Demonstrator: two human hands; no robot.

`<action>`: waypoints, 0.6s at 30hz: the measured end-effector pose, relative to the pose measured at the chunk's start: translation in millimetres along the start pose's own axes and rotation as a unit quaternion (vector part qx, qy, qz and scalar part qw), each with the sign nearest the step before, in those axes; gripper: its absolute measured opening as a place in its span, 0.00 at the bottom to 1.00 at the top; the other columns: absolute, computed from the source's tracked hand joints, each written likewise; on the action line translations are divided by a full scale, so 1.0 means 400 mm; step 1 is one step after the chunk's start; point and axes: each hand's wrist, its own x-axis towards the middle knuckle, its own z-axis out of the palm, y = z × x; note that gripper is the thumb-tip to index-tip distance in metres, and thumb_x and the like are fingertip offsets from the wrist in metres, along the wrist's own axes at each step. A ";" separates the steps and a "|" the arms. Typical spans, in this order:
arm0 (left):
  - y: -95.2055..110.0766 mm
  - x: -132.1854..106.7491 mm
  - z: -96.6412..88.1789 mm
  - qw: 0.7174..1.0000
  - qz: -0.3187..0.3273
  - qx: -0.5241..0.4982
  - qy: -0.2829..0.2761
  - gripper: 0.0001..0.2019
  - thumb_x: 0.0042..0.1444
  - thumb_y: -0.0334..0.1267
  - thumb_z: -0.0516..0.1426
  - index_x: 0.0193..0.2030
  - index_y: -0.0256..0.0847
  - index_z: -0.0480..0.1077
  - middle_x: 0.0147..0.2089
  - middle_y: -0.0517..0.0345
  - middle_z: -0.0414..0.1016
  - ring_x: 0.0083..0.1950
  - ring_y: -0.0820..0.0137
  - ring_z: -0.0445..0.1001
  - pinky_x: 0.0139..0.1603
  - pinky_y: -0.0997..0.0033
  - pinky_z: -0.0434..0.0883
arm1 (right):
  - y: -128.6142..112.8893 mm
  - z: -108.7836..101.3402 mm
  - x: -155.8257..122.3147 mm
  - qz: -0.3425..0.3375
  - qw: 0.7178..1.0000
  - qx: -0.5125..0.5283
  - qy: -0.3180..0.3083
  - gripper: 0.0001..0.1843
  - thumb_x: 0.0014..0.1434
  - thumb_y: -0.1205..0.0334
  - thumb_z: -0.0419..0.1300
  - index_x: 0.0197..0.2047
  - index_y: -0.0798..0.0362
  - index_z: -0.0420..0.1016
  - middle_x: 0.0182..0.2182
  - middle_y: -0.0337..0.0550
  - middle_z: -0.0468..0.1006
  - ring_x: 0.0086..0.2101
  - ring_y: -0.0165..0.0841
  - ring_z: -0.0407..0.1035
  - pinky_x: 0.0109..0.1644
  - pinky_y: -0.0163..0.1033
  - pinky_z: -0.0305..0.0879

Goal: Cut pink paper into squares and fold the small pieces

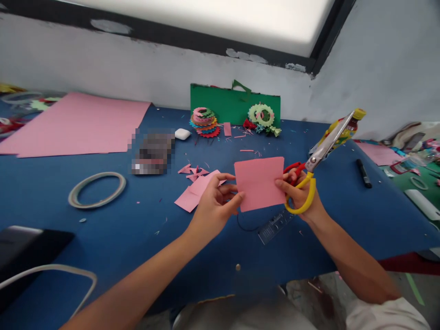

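Holds pink card (259, 183) at centre of frame, above blue table (137, 220). Pinches its left edge with left hand (213, 206), fingers closed on it. Pinches right edge with right hand (299, 195), scissors (318, 156) looped on same fingers, blades pointing to upper right. Clear ruler (275, 224) just below.

A paper-craft work space. A long table covered in blue (113, 229) stands against a bare grey wall (103, 68) below a dark-framed window (206, 18). Large pink sheets (75, 123) lie far left, a tape ring (96, 189) nearer left, and pink offcuts (194, 190) in the middle. Far across, a green board (223, 103) leans on the wall behind stacked scalloped paper rings (204, 122) and a paper wreath (261, 114). A black marker (363, 173) lies to the right. Yellow-handled scissors (321, 153) and a pink card (259, 183) are held over the near middle.
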 end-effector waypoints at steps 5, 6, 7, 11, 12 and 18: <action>0.009 -0.012 0.005 0.999 0.027 -0.020 0.012 0.19 0.52 0.40 0.61 0.49 0.42 0.61 0.36 0.57 0.76 0.32 0.70 0.75 0.25 0.75 0.73 | 0.001 -0.002 -0.001 0.012 0.999 0.036 0.022 0.23 0.42 0.61 0.71 0.26 0.51 0.56 0.27 0.33 0.70 0.28 0.25 0.64 0.34 0.33 0.62; 0.009 -0.011 0.004 0.999 0.020 -0.029 -0.001 0.18 0.53 0.41 0.60 0.50 0.41 0.64 0.36 0.56 0.77 0.33 0.69 0.76 0.25 0.74 0.74 | 0.001 -0.002 -0.001 0.014 0.999 0.039 0.020 0.23 0.41 0.62 0.71 0.26 0.51 0.56 0.27 0.33 0.70 0.28 0.25 0.65 0.35 0.33 0.62; 0.009 -0.009 0.002 0.999 0.010 -0.036 -0.014 0.17 0.54 0.43 0.59 0.50 0.40 0.66 0.36 0.54 0.77 0.33 0.68 0.76 0.25 0.74 0.74 | 0.002 -0.003 -0.002 0.014 0.999 0.041 0.018 0.23 0.41 0.62 0.71 0.25 0.51 0.56 0.27 0.33 0.70 0.29 0.25 0.65 0.35 0.32 0.62; 0.007 -0.002 -0.008 0.997 -0.021 -0.066 -0.045 0.15 0.53 0.45 0.60 0.44 0.40 0.74 0.38 0.52 0.78 0.31 0.71 0.75 0.23 0.77 0.73 | 0.005 -0.007 -0.004 0.014 0.999 0.033 -0.005 0.22 0.43 0.62 0.71 0.25 0.51 0.56 0.27 0.33 0.70 0.28 0.25 0.64 0.34 0.32 0.61; 0.007 -0.002 -0.009 0.996 -0.025 -0.071 -0.051 0.14 0.52 0.45 0.61 0.44 0.41 0.75 0.38 0.52 0.78 0.29 0.72 0.75 0.23 0.77 0.73 | 0.005 -0.008 -0.005 0.014 0.999 0.031 -0.013 0.22 0.43 0.61 0.70 0.25 0.51 0.56 0.26 0.33 0.70 0.28 0.25 0.63 0.33 0.32 0.60; 0.013 -0.008 -0.012 0.994 -0.029 -0.068 -0.075 0.11 0.52 0.43 0.61 0.41 0.42 0.77 0.37 0.53 0.79 0.25 0.75 0.73 0.22 0.77 0.74 | 0.003 -0.012 -0.006 0.018 0.999 0.019 -0.042 0.23 0.44 0.61 0.70 0.25 0.51 0.54 0.26 0.33 0.68 0.27 0.25 0.61 0.32 0.32 0.58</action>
